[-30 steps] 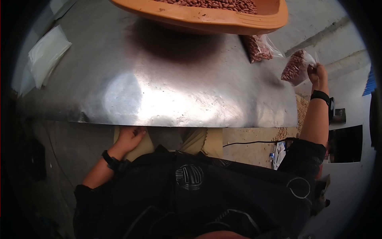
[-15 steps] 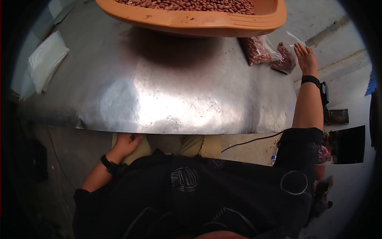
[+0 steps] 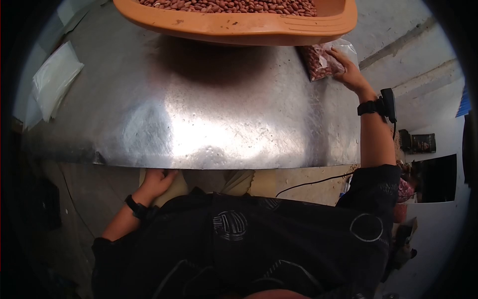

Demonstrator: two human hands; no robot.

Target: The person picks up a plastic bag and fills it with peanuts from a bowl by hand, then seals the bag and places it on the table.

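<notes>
My right hand (image 3: 347, 71) is at the far right of the metal table, its fingers curled over a clear plastic bag of red-skinned peanuts (image 3: 317, 63). Loose clear plastic from a bag shows above the knuckles. Whether a second bag lies under this hand is hidden. Below the near table edge, my left hand (image 3: 158, 182) rests on my leg with the thumb apart and holds nothing visible. Its fingertips are covered by the tabletop. An orange basin (image 3: 234, 27) full of loose peanuts (image 3: 229, 6) stands at the top of the view.
A stack of clear plastic bags (image 3: 57, 74) lies at the table's left side. The metal table's near edge (image 3: 214, 168) runs across in front of my body. A black cable (image 3: 313, 182) crosses the floor below it.
My right hand has moved left and inward, from open beyond the two peanut bags to closed on a bag. The second bag no longer shows separately. My left hand has stayed put.
</notes>
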